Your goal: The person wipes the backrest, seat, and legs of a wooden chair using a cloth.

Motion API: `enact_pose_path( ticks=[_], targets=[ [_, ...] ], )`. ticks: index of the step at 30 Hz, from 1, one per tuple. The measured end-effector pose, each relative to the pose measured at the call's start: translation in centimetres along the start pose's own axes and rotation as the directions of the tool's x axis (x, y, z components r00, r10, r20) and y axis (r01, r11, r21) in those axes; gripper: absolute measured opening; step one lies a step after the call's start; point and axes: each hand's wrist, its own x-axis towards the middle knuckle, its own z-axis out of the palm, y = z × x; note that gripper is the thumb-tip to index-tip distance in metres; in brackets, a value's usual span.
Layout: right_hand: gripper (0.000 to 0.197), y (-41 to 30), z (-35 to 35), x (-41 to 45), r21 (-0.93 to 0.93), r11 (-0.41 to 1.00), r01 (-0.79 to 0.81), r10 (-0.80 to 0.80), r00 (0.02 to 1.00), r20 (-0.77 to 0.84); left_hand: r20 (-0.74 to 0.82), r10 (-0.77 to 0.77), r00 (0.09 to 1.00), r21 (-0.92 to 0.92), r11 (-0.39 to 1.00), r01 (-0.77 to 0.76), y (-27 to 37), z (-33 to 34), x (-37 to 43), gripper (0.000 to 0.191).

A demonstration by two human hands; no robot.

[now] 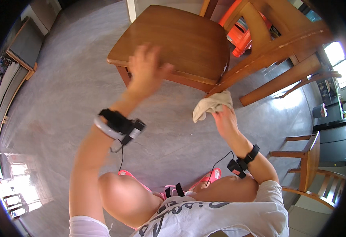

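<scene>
A wooden chair (176, 41) with a broad brown seat stands before me, its slatted backrest (279, 44) rising to the right. My left hand (147, 66), blurred and with fingers spread, is over the near left edge of the seat and holds nothing; whether it touches the wood I cannot tell. In my right hand (226, 118) is a bunched beige cloth (213, 105), against the lower end of the chair's back post near the seat's right corner. The fingertips are partly hidden by the cloth. Both wrists carry black straps with small devices and cables.
Orange-red plastic stools (239, 37) stand behind the chair. A wooden table leg (279, 80) is at the right, with another wooden chair (310, 161) lower right. A grey bin (319, 111) stands farther off. Pink sandals (210, 177) are on my feet on the grey floor.
</scene>
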Motion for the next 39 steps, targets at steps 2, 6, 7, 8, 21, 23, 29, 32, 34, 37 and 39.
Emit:
enact_pose_path(
  ticks=[2,6,7,8,21,23,29,32,34,37,39],
  targets=[
    [0.042,1.2,1.0,-1.9,0.020,0.999,0.027,-0.027,0.999,0.021,-0.095,-0.111,0.989,-0.023,0.994,0.109,-9.4,-3.4,0.1,0.061],
    [0.055,1.0,-0.5,-4.1,-0.479,0.672,0.565,-0.472,0.825,0.311,-0.138,-0.385,0.913,-0.252,0.905,0.343,-14.5,-6.3,-0.5,0.051],
    [0.061,1.1,-0.8,-3.6,-0.615,0.353,0.705,-0.566,0.684,0.459,0.043,-0.490,0.870,-0.495,0.746,0.445,-14.9,-7.3,-0.6,0.048],
    [0.071,0.9,-0.8,-2.9,-0.680,0.189,0.708,-0.536,0.655,0.533,0.134,-0.447,0.884,-0.541,0.714,0.444,-16.7,-7.0,-0.6,0.049],
    [0.080,8.1,1.1,5.2,-0.767,-0.480,0.425,-0.448,0.634,0.631,0.343,-0.387,0.856,-0.613,0.598,0.516,-16.8,-7.0,0.0,0.052],
    [0.072,8.6,-0.4,6.5,-0.769,-0.497,0.403,-0.253,0.780,0.572,0.347,-0.407,0.845,-0.582,0.613,0.534,-16.2,-6.8,0.5,0.050],
    [0.062,10.1,4.9,5.4,-0.817,-0.347,0.460,-0.318,0.762,0.564,0.295,-0.504,0.811,-0.531,0.619,0.578,-16.9,-6.4,0.3,0.051],
    [0.061,10.6,4.3,6.8,-0.776,-0.272,0.568,-0.395,0.669,0.629,0.332,-0.507,0.795,-0.488,0.629,0.605,-16.2,-6.4,1.3,0.054],
    [0.061,11.3,4.8,7.1,-0.750,-0.280,0.599,-0.432,0.619,0.656,0.335,-0.496,0.801,-0.490,0.634,0.598,-16.2,-6.8,1.5,0.054],
    [0.060,12.0,5.5,7.2,-0.733,-0.251,0.632,-0.488,0.572,0.659,0.328,-0.510,0.795,-0.479,0.636,0.606,-15.4,-7.0,1.4,0.053],
    [0.059,12.4,6.3,7.5,-0.739,-0.197,0.645,-0.510,0.576,0.639,0.313,-0.540,0.781,-0.451,0.639,0.623,-15.5,-7.1,1.4,0.052]
  ],
)
